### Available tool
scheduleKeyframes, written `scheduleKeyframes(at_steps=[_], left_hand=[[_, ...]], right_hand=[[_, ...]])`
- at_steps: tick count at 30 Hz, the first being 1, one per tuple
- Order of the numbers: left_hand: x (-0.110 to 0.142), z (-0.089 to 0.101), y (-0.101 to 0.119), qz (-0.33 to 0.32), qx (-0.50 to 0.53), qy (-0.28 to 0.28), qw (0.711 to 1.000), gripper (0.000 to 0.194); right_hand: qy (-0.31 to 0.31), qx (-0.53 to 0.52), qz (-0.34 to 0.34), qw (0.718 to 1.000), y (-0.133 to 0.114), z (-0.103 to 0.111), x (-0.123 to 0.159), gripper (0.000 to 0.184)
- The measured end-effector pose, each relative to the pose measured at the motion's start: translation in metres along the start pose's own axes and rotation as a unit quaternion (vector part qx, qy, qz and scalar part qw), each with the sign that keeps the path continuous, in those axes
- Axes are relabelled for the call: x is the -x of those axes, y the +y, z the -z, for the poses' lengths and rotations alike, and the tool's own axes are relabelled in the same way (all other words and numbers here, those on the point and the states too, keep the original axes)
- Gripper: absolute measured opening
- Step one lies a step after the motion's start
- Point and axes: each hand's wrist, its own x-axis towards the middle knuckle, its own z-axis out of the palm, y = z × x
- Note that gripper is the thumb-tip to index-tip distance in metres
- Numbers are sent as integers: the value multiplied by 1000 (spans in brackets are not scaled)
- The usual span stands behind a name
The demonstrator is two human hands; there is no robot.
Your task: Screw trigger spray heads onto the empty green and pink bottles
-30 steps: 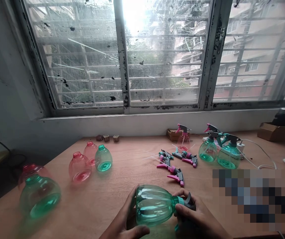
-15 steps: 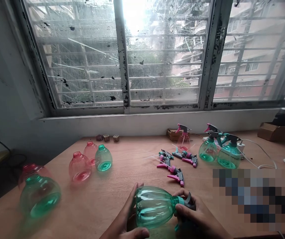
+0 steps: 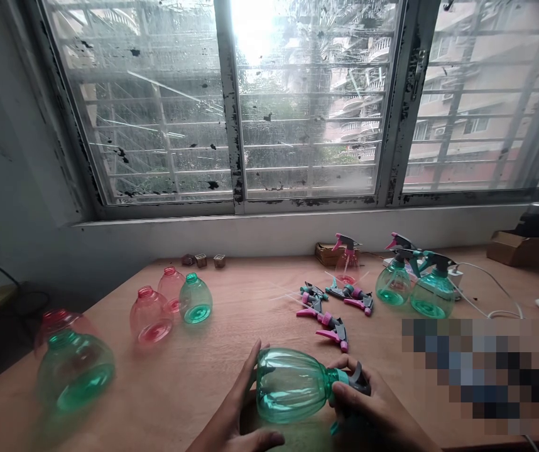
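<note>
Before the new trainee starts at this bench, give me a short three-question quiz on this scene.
1. Which part of the green plastic bottle does the right hand hold?
2. True or false: the left hand holds the bottle's body.
3. Do the loose spray heads lie left or right of the headless pink bottles?

Key: 1. the grey spray head; 2. true; 3. right.
</note>
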Motion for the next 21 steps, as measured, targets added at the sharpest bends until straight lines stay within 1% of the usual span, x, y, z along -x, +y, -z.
scheduleKeyframes(at_steps=[3, 7, 10, 13, 15, 17, 21], left_hand=[[-1, 0, 1, 21, 12, 4, 1000, 100], [-1, -3, 6, 33, 39, 6, 999, 103], [-1, -3, 3, 21, 50, -10, 998, 104], [-2, 0, -4, -6, 37, -29, 999, 106], [-2, 2, -6, -12, 29, -32, 999, 108], [-2, 3, -3, 7, 27, -24, 999, 106], [-1, -1, 14, 51, 17, 3, 999, 106]], right_hand=[[-3, 9, 0, 1000, -3, -3, 1, 47], [11, 7, -4, 1000, -7, -5, 3, 48], [14, 7, -6, 1000, -9, -5, 4, 47], [12, 3, -8, 1000, -9, -5, 4, 47], [9, 4, -8, 1000, -7, -5, 3, 48], [7, 8, -11, 1000, -6, -5, 3, 49], [8, 14, -27, 1000, -6, -5, 4, 52]])
